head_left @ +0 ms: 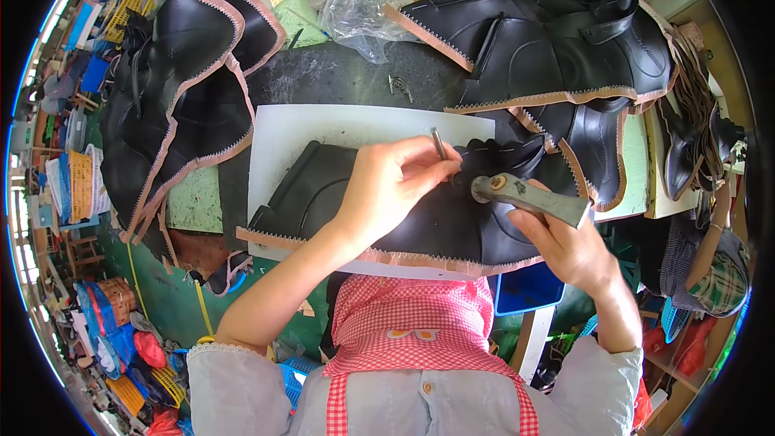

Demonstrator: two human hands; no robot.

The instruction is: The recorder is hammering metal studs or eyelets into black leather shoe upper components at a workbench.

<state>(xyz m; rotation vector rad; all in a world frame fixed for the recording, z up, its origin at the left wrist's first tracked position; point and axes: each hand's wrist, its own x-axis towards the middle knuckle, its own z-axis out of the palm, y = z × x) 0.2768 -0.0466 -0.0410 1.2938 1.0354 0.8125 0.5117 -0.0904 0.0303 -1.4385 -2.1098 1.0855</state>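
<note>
A black leather boot upper (404, 234) lies flat on a white board (282, 125), its lower edge trimmed with pinkish-brown zigzag stitching. My left hand (387, 178) pinches a thin metal punch (438, 142), which stands slightly tilted over the upper. The punch's lower end is hidden behind my fingers. To its right, my right hand (573, 254) grips a hammer (537, 200), whose round metal face is close to the punch but apart from it. Black gathered straps (517, 153) lie at the upper's far right.
Stacked black boot uppers (565, 56) fill the far right; more uppers (173, 89) lie at the left. A clear plastic bag (359, 12) and a small metal piece (400, 89) lie beyond the board. A blue bin (529, 291) stands below the table edge. Another person (714, 270) is at right.
</note>
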